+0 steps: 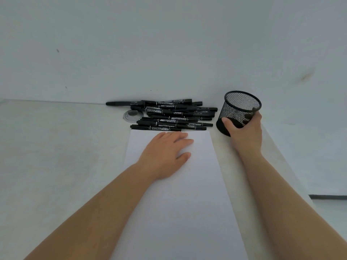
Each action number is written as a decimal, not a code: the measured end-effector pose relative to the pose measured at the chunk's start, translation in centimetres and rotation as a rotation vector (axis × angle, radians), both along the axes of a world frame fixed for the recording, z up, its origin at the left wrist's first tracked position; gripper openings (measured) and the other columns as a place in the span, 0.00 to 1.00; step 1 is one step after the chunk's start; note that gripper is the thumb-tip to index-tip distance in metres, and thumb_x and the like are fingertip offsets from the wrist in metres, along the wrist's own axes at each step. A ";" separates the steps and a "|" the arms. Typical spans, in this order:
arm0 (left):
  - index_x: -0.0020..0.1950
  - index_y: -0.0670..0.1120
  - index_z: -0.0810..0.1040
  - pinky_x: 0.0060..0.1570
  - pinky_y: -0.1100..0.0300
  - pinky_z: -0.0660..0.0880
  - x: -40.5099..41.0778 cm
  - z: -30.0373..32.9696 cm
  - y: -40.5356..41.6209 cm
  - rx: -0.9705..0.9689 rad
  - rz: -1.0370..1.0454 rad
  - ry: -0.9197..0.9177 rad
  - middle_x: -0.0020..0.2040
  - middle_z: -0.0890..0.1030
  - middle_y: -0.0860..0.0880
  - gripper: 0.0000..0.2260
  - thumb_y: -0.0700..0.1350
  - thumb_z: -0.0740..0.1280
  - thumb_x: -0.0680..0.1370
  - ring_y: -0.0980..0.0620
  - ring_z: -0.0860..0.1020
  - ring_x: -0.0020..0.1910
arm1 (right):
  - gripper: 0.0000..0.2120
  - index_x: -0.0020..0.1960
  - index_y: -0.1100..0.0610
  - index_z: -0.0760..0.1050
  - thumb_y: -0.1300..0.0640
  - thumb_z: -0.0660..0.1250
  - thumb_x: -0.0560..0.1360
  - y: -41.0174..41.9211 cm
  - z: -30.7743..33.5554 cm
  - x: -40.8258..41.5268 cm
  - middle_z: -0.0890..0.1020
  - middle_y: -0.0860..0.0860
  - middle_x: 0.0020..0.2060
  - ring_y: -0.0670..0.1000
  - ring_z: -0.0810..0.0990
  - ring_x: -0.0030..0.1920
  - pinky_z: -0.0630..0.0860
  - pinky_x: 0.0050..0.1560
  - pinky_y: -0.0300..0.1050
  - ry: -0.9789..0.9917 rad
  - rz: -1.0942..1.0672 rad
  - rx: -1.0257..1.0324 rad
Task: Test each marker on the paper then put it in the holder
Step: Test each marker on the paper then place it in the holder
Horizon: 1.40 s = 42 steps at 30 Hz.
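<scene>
A pale white table runs up against a plain whitish wall, which carries a few small dark specks and a faint brownish smudge to the right. A round grey cable grommet sits in the tabletop near the wall. The light is soft and even.

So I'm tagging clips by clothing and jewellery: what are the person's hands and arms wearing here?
Nothing that shows. The left hand and right hand are bare, with no gloves, rings, watch or bracelets visible. Both forearms are uncovered from the wrists down to the frame's lower edge, so no sleeve comes into view. The fingernails that show look short and unpainted.
</scene>
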<state>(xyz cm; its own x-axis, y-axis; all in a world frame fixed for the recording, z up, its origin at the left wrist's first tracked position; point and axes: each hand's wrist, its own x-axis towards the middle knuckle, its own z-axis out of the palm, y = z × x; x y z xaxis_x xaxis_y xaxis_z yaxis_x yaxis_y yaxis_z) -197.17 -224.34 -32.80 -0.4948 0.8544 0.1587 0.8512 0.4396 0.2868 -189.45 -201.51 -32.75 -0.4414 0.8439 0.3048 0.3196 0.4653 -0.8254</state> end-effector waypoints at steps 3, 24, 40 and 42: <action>0.69 0.56 0.66 0.71 0.61 0.50 0.1 0.2 -0.1 0.036 0.006 -0.025 0.72 0.64 0.58 0.19 0.55 0.57 0.79 0.57 0.60 0.71 | 0.44 0.71 0.54 0.57 0.41 0.73 0.63 -0.2 0.1 0.5 0.70 0.49 0.66 0.49 0.69 0.66 0.66 0.63 0.44 0.085 0.014 -0.061; 0.66 0.55 0.70 0.70 0.59 0.56 -3.4 0.6 -8.7 0.112 0.217 -0.091 0.68 0.68 0.56 0.18 0.54 0.63 0.76 0.55 0.61 0.68 | 0.10 0.55 0.55 0.76 0.57 0.59 0.77 -12.0 6.2 -14.1 0.78 0.51 0.49 0.53 0.76 0.51 0.70 0.50 0.46 -0.361 0.731 0.608; 0.67 0.57 0.67 0.69 0.61 0.49 -4.6 -0.7 -8.2 0.140 0.261 -0.076 0.70 0.64 0.55 0.20 0.57 0.60 0.76 0.55 0.61 0.69 | 0.15 0.57 0.57 0.73 0.48 0.57 0.78 -13.1 4.4 -19.0 0.80 0.57 0.53 0.60 0.77 0.53 0.69 0.47 0.48 -0.617 0.605 0.852; 0.68 0.57 0.66 0.68 0.61 0.49 -4.7 -0.8 -8.2 0.136 0.259 -0.066 0.70 0.65 0.55 0.21 0.57 0.60 0.76 0.55 0.61 0.70 | 0.15 0.58 0.57 0.72 0.48 0.56 0.79 -12.9 4.8 -18.2 0.81 0.57 0.52 0.61 0.78 0.52 0.66 0.43 0.48 -0.590 0.599 0.863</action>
